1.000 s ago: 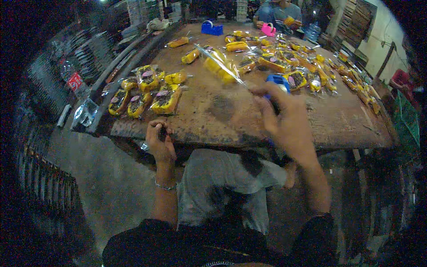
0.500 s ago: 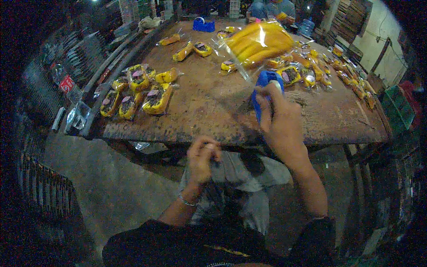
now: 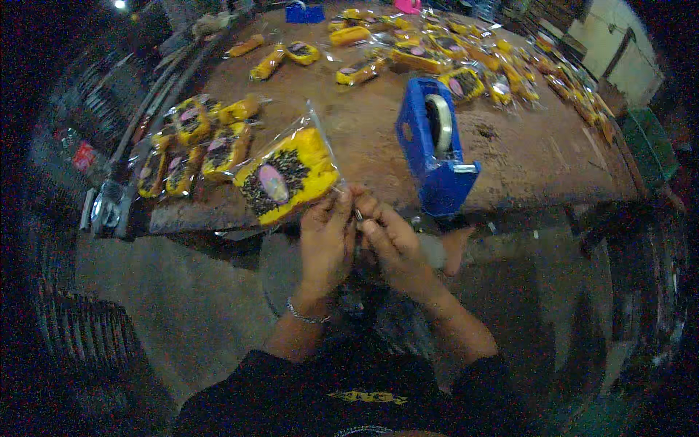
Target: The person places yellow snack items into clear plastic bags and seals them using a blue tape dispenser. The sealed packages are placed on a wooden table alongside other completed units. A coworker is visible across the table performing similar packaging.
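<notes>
A clear plastic packet [image 3: 286,175] with a yellow and dark filling sits at the near edge of the wooden table [image 3: 364,138]. My left hand [image 3: 325,240] and my right hand [image 3: 389,240] meet just below it, both pinching the packet's lower right corner. A blue tape dispenser [image 3: 435,153] with a roll of clear tape stands on the table right of the packet, just above my right hand.
Several finished yellow packets [image 3: 193,146] lie at the table's left, and many more [image 3: 451,58] spread across the far side. A second blue dispenser [image 3: 303,12] stands at the far edge. A metal vise [image 3: 105,211] hangs at the near left corner. My bare foot [image 3: 455,247] shows under the table.
My right hand put the blue dispenser down and came to the table edge. The left hand rose to meet it. The packet now lies low at the near edge, held by both hands.
</notes>
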A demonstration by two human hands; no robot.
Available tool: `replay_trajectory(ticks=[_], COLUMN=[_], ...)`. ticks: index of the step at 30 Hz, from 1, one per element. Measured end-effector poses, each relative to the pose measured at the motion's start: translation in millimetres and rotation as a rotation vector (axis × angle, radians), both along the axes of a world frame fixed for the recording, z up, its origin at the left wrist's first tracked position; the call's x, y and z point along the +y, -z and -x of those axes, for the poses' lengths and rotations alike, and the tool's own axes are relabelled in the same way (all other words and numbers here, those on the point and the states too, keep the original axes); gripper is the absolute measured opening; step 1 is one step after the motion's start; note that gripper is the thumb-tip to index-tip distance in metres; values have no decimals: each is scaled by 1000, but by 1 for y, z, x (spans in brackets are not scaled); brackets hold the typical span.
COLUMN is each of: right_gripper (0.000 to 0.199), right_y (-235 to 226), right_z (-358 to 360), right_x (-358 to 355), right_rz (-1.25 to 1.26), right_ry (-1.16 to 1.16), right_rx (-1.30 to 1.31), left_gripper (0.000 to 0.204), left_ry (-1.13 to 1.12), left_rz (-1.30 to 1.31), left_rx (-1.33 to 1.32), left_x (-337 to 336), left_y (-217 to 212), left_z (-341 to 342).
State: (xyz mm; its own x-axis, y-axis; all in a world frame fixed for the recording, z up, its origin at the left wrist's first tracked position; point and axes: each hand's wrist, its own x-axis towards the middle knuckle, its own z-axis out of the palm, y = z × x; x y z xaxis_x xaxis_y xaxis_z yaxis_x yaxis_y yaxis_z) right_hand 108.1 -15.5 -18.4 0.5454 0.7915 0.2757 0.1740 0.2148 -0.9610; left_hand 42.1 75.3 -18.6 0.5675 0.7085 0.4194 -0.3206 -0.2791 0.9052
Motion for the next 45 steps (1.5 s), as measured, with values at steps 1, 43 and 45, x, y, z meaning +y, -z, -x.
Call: replay_trajectory(ticks=[1,43,45], right_gripper=[19,27,24], right_y=[2,-51,-61], right_z=[0,-116,-108], right_x=[-2,-34,-35], right_rz=[47,241,176], right_ry=[95,567,591], right_rx=[-286,3,-35], left_gripper=[25,18,19], left_ry=[-14,215,189], left_rz=[77,-144,-200], left_rx=[16,537,578], left_x=[1,16,16], left_y=[3,24,25], left_z=[1,22,23])
